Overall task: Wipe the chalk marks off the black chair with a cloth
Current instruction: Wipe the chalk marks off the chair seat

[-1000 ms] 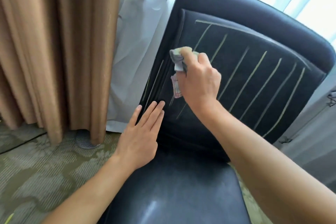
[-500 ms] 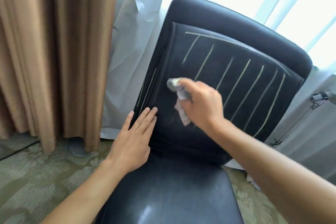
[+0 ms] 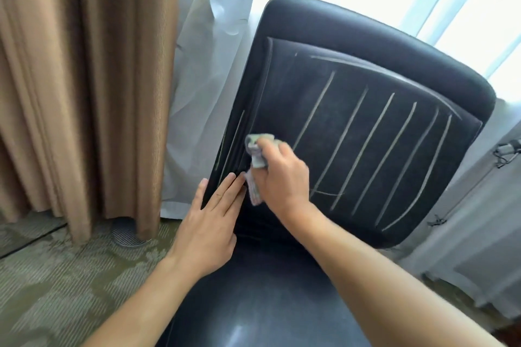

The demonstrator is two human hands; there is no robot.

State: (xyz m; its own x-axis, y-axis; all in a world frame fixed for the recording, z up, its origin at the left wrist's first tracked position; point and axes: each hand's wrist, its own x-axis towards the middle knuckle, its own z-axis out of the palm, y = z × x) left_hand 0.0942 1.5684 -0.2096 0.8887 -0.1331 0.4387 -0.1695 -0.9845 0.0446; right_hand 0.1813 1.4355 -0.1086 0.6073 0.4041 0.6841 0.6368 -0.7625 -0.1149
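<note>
The cloth [image 3: 257, 155] is gripped by the right hand [image 3: 284, 177] at the black chair [image 3: 366, 45] back's left edge; the left hand [image 3: 210, 222] is pressed flat below. Most chalk marks [image 3: 375, 146] are left unwiped.

One chair [image 3: 375, 45], one cloth [image 3: 257, 159], two hands [image 3: 210, 224].

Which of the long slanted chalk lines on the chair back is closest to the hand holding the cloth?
The leftmost long line: its lower end stops just right of the right hand gripping the cloth; the others lie farther right.
</note>
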